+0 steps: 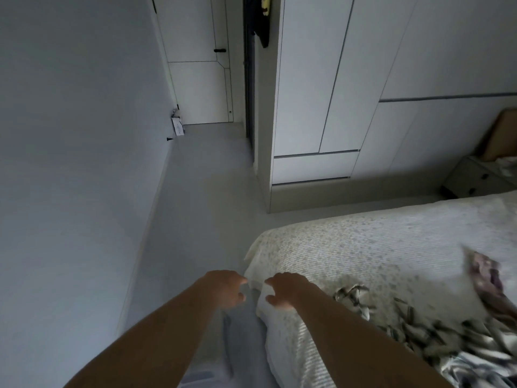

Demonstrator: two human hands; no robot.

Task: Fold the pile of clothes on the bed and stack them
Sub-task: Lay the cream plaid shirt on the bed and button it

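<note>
A bed (pixel 363 247) with a pale textured cover fills the lower right. On it lies a black-and-white patterned garment (pixel 419 331), spread toward the bottom right corner, and a blurred pink-purple garment (pixel 484 275) at the right edge. My left hand (pixel 223 289) hovers just off the bed's near corner, over the floor, fingers loosely curled and holding nothing. My right hand (pixel 285 289) hangs over that corner of the bed, fingers relaxed, holding nothing. Both hands are left of the clothes and apart from them.
A grey floor (pixel 195 205) runs between a plain wall on the left and white wardrobes (pixel 321 107). A door (pixel 195 79) stands at the far end. A bedside cabinet (pixel 472 177) and a headboard are at the far right. My legs show below the hands.
</note>
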